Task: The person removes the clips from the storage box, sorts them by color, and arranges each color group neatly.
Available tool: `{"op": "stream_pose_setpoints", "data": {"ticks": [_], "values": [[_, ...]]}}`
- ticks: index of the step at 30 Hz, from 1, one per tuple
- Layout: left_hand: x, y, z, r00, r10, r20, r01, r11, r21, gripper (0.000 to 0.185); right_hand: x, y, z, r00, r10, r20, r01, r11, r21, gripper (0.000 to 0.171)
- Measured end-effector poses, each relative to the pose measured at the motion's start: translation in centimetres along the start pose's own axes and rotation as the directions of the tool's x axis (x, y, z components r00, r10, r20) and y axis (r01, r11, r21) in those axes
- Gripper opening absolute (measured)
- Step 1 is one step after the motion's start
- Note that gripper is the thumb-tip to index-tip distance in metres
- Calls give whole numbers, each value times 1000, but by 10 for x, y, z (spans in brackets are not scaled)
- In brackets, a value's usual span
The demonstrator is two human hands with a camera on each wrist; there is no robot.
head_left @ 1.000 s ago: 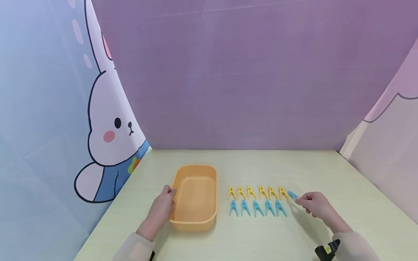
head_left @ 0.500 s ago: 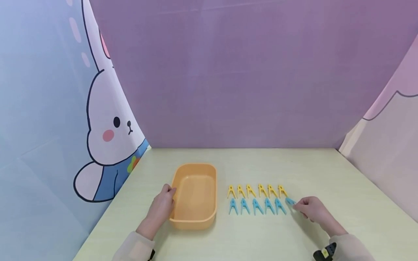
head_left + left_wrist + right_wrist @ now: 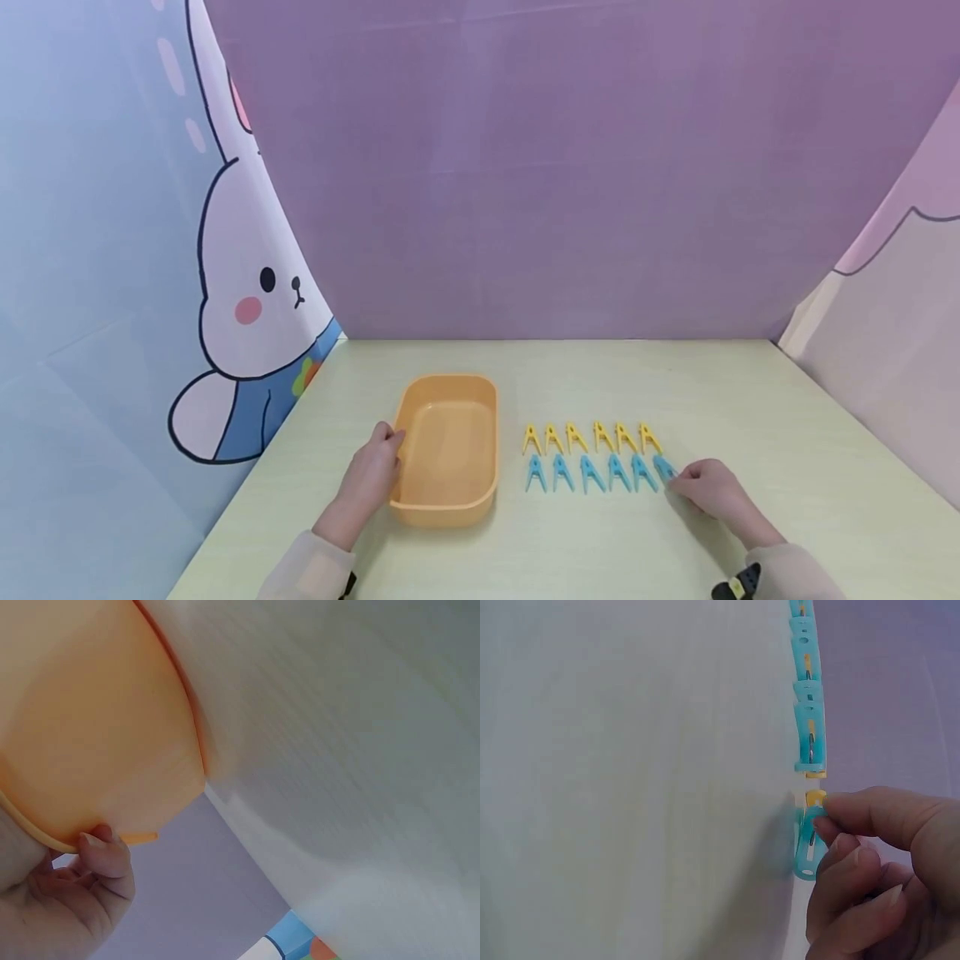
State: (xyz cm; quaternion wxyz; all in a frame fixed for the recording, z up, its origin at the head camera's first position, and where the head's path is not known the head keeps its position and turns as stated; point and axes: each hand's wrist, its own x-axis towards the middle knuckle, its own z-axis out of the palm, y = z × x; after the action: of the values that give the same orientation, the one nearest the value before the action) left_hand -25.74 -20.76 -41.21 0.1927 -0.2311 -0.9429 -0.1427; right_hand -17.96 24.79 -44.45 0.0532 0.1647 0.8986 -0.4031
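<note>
An orange plastic basin (image 3: 448, 450) stands on the table; its inside shows bare. My left hand (image 3: 371, 471) grips its left rim, and in the left wrist view the thumb and fingers pinch the rim (image 3: 139, 838). To the right, my right hand (image 3: 712, 490) pinches a blue clothespin (image 3: 663, 467) between thumb and forefinger, at the right end of a row of blue clothespins (image 3: 590, 475). In the right wrist view this held clothespin (image 3: 808, 851) stands in line with the other blue ones. Behind lies a row of yellow clothespins (image 3: 573, 437).
The pale table (image 3: 585, 550) ends at a purple backdrop (image 3: 570, 183). A blue panel with a cartoon rabbit (image 3: 262, 308) borders the left, a light panel (image 3: 892, 358) the right. A black wrist device (image 3: 737, 583) sits at my right sleeve.
My right hand has come toward me and slightly left with the blue clothespin, from beside the yellow row's end to the blue row's end. My left hand stays on the basin rim.
</note>
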Motion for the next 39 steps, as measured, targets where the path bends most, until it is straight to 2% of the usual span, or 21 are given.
{"op": "stream_pose_setpoints", "data": {"ticks": [10,21,27,33,39], "values": [[0,0,-2,1000,1,2,-1,1000,-7,36,4,-2,2,999,9,45,-6,998,-67,19],[3,1,-2,1000,-8,21,8,1000,-5,35,3,-2,-4,998,-26,64,34,991,-133,22],[8,-1,-4,998,-17,68,18,1000,-18,35,-2,-7,-10,996,-60,73,69,990,-127,21],[12,0,-6,996,-11,89,13,1000,-20,35,-4,-11,-13,995,-52,83,61,991,-115,20],[13,0,-10,995,2,99,-4,1000,18,35,-3,-13,-18,996,-57,73,66,991,-114,19]]}}
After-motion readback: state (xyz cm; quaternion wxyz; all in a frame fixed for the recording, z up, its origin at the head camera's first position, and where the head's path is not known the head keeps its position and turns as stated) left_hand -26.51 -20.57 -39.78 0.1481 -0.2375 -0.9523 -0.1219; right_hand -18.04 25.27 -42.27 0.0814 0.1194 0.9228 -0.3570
